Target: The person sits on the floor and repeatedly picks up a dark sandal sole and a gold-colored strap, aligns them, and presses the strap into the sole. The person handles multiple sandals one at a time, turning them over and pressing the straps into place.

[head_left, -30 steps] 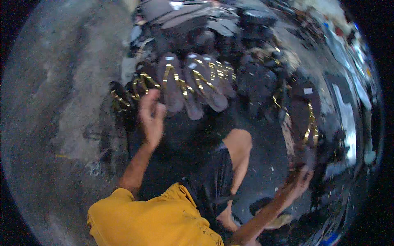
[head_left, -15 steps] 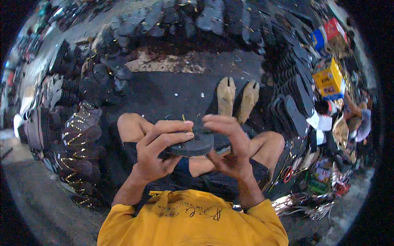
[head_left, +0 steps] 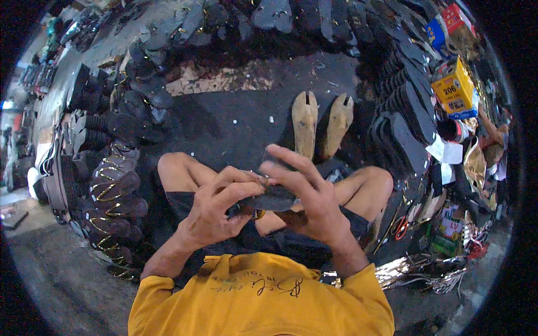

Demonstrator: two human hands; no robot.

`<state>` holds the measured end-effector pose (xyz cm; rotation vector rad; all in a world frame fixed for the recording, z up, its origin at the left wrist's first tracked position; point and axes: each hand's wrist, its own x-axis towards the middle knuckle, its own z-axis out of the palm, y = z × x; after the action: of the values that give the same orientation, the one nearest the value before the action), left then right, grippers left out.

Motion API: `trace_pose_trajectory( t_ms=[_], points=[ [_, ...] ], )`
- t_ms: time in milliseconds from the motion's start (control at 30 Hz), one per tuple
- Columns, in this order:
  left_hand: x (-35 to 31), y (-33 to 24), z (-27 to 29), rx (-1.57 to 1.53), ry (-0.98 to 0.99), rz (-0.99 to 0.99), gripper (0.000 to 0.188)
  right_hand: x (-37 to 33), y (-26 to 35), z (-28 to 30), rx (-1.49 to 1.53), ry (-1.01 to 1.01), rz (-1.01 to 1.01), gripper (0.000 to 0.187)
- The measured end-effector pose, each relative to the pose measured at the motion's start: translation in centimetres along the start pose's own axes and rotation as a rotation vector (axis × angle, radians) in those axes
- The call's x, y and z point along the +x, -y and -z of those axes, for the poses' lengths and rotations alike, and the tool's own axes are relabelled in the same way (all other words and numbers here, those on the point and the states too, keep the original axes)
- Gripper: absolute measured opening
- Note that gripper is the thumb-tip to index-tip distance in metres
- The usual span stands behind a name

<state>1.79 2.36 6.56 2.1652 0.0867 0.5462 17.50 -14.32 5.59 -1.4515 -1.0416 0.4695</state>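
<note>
In front of my lap I hold a dark grey sandal sole (head_left: 279, 200), seen partly edge-on between my hands. My left hand (head_left: 218, 210) is closed around its left side, fingertips on top and thumb below. A bit of gold strap shows under the sole by the left fingers. My right hand (head_left: 319, 204) is at the sole's right side, thumb beneath and fingers curved over the top. Its upper fingers are raised and slightly blurred. Beyond the hands, two wooden shoe lasts (head_left: 305, 123) with slotted toes lie side by side. What the fingertips pinch is hidden.
Brown sandals with gold straps (head_left: 115, 190) line the left. Stacks of dark soles (head_left: 400, 134) stand at the right, more along the far side. Further right are a yellow box (head_left: 455, 89), red-handled scissors (head_left: 401, 228) and shiny strips (head_left: 414, 271). Another person's arm (head_left: 493, 130) shows at the far right.
The sole has tipped and shows less of its edge. My right fingers have risen and moved left over it. The view has shifted slightly.
</note>
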Motion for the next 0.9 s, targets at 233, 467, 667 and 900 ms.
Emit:
trace_pose_trajectory(
  t_ms=[233, 467, 667, 900],
  points=[
    [0.4, 3.0, -0.8, 0.089, -0.050, 0.267, 0.045, -1.4, -8.6, -0.1, 0.048, 0.046, -0.010, 0.051],
    [5.0, 11.9, 1.3, -1.157, -0.325, 0.621, 0.070, -2.4, -19.4, -1.5, -0.444, -0.273, -0.582, 0.091],
    [2.6, 16.7, 4.7, -1.254, -0.714, 0.560, 0.057, -6.0, -7.7, 0.8, 0.291, -0.155, -0.532, 0.081],
    [2.8, 14.9, 4.8, -1.128, -0.582, 0.520, 0.062, -5.0, -0.8, -1.7, -0.195, 0.160, -0.173, 0.068]
  ],
)
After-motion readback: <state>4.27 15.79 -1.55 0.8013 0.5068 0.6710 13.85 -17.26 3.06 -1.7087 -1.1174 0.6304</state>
